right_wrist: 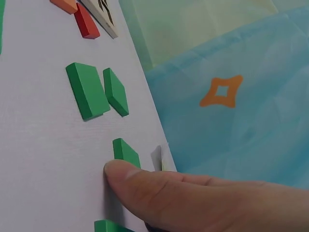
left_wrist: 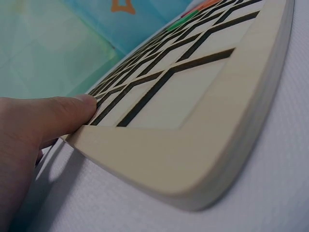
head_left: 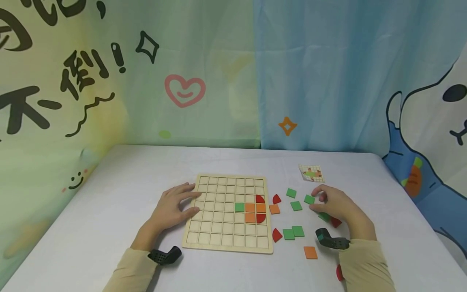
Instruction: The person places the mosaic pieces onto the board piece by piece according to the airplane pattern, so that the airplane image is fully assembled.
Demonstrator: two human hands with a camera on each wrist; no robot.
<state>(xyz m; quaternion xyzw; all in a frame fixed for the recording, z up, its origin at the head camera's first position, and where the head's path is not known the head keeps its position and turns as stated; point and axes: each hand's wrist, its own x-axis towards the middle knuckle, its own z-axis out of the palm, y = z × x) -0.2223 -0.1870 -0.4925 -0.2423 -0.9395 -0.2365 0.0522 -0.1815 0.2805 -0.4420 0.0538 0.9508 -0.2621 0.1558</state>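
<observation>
A square wooden grid board (head_left: 219, 211) lies on the table. My left hand (head_left: 173, 207) rests at its left edge, thumb and fingers spread onto the rim; in the left wrist view the thumb (left_wrist: 72, 111) touches the board's frame. One green tile (head_left: 239, 207), several orange tiles (head_left: 250, 218) and two red rounded pieces (head_left: 260, 218) sit in its cells. Over the loose pieces on the right, my right hand (head_left: 335, 205) holds thumb and index finger apart beside a green tile (head_left: 309, 199). In the right wrist view the thumb (right_wrist: 140, 183) partly hides that tile (right_wrist: 126, 153).
Several loose green tiles (head_left: 296, 206), orange squares (head_left: 310, 252) and red pieces (head_left: 277, 235) lie right of the board. A small pattern card (head_left: 311, 173) lies behind them. Printed curtains (head_left: 219, 73) hang behind the table. Each wrist wears a black camera (head_left: 332, 239).
</observation>
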